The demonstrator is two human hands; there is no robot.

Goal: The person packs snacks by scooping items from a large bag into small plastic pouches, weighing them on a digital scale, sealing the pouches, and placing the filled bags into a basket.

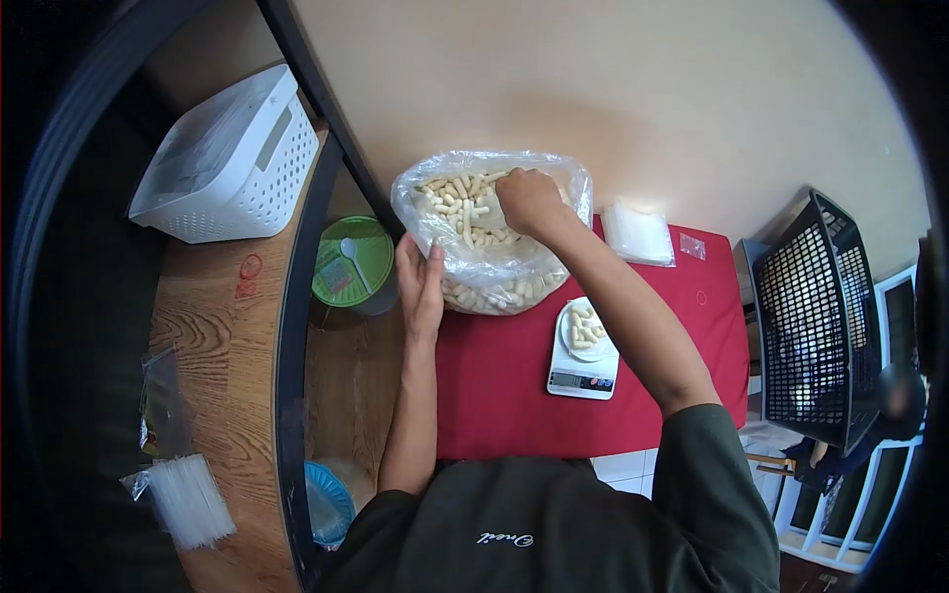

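Observation:
A large clear plastic bag (504,267) full of pale, finger-shaped snack pieces (460,203) stands open on the red cloth. My left hand (423,287) grips its near left side, with the thumb on the plastic and some fingertips hidden. Over the bag's mouth, my right hand (531,203) is closed on a translucent, scoop-like piece (486,211), low among the snacks; its full shape is hidden. To the right of the bag, a white digital kitchen scale (581,380) carries a small light dish (571,348) with several snack pieces.
Clear plastic packets (638,235) lie behind the scale on the red-covered table (494,395). A black crate (811,326) stands at right. On the left wooden counter (217,306) are a white basket (232,168) and plastic sleeves (193,502). Between them sits a green-lidded tub (336,282) bearing a spoon (356,262).

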